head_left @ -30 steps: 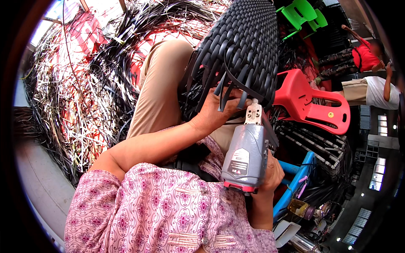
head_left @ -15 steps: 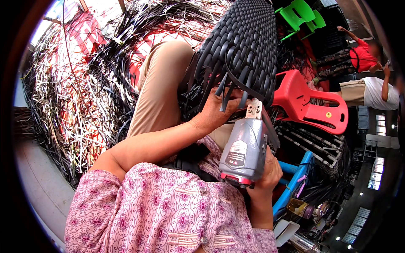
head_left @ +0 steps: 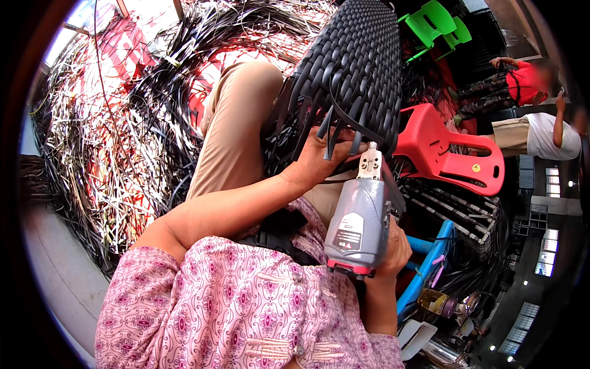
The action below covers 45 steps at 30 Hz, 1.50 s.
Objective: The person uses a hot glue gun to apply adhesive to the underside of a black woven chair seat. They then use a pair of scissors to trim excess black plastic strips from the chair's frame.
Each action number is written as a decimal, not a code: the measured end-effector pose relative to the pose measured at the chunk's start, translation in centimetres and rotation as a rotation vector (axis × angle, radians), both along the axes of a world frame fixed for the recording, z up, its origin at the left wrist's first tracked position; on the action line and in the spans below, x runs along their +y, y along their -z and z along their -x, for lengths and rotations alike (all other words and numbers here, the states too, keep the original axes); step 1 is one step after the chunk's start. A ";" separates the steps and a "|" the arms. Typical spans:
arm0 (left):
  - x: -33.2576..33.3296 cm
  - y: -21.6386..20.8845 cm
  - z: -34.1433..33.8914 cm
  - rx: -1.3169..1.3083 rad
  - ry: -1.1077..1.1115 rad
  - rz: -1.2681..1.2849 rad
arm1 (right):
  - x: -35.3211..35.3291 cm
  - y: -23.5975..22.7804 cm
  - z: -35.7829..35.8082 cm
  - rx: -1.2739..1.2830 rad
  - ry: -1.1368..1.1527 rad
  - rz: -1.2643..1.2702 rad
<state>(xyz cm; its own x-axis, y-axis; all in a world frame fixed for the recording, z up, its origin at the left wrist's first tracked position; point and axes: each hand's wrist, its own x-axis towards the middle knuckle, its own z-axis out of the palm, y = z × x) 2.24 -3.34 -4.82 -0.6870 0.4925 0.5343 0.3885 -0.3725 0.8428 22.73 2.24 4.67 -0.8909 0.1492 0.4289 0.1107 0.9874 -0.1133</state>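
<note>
A dark grey woven panel of flat plastic strips (head_left: 362, 80) rises in front of me, its loose strip ends (head_left: 332, 136) hanging at the lower edge. My left hand (head_left: 316, 154) is at that edge with its fingers closed around the strips; some fingertips are hidden behind them. In my right hand (head_left: 396, 249) is a grey and red staple gun (head_left: 357, 224), gripped by the handle, which its body partly hides. The tool's metal nose (head_left: 370, 161) points up at the panel's lower edge, close to my left fingertips. Whether the nose touches the panel, I cannot tell.
Heaps of black and pale strips (head_left: 123, 154) cover the floor at left. To the right stand a red plastic chair (head_left: 430, 144), green chairs (head_left: 430, 24) and a blue frame (head_left: 427, 264). Two people, in a red top (head_left: 522, 83) and a white top (head_left: 550, 136), are farther right.
The staple gun has tilted more upright, its body shifting slightly right and down while its nose stays near the panel edge. My left hand keeps its hold on the strips.
</note>
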 end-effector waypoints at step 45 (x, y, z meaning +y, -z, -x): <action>-6.3 -7.9 -1.3 -0.257 -0.130 0.448 | 0.6 5.2 -7.4 0.682 0.423 1.420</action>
<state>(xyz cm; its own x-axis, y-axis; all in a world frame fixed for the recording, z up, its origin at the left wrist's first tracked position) 3.59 -9.66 3.08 -0.8390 0.5353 0.0976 0.1672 0.0830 0.9824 30.15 2.83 -0.54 -0.3995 0.9166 0.0164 -0.1173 -0.0334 -0.9925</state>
